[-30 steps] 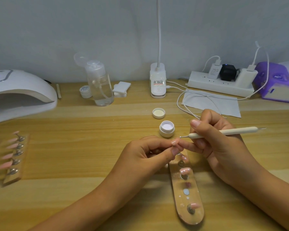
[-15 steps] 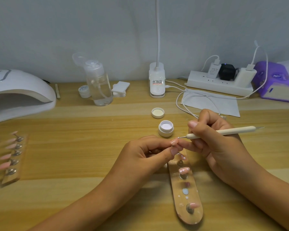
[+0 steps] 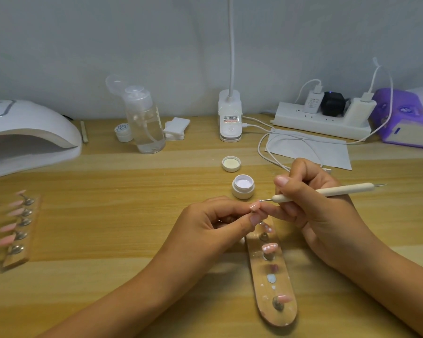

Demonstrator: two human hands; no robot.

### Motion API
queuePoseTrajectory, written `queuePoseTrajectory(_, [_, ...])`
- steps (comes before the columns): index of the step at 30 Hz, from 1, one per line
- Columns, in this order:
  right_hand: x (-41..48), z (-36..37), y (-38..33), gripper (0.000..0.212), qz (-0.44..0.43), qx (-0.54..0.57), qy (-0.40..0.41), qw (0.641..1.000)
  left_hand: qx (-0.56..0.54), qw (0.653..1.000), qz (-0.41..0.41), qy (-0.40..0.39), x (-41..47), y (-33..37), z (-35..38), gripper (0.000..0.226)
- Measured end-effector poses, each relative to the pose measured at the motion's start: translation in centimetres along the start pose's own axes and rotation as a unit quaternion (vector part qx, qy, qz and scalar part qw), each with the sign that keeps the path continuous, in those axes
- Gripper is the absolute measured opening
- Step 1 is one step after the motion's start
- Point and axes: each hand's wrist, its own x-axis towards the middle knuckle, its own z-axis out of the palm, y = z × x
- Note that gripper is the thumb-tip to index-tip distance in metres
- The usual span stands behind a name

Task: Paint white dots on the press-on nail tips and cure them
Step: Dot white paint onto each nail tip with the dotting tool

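My left hand (image 3: 213, 223) pinches a pink nail tip (image 3: 255, 205) between thumb and forefinger at the table's middle. My right hand (image 3: 310, 206) grips a cream dotting pen (image 3: 327, 191) whose metal point touches that tip. Just behind stands an open white gel pot (image 3: 243, 186), its lid (image 3: 231, 163) lying beyond it. Below my hands a wooden holder strip (image 3: 271, 276) carries a few pink tips on metal pegs. A second strip (image 3: 17, 228) with several pink tips lies at the left. The white curing lamp (image 3: 27, 132) sits at the far left.
At the back stand a clear pump bottle (image 3: 145, 123), a small jar (image 3: 123, 131), cotton pads (image 3: 176, 128), a desk lamp base (image 3: 230, 118), a power strip (image 3: 322, 119) with cables, a white paper sheet (image 3: 327, 150) and a purple device (image 3: 405, 118).
The pen's point has edged left onto the nail tip held in my left hand. Both hands otherwise stay where they were.
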Motion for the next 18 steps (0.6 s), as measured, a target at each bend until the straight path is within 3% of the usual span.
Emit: queuePoseTrajectory(18, [-0.03,0.28,-0.1,0.028,0.003,0.012,0.021,1.0,-0.004,1.0,-0.005,0.004,0.01,-0.04,-0.01,0.026])
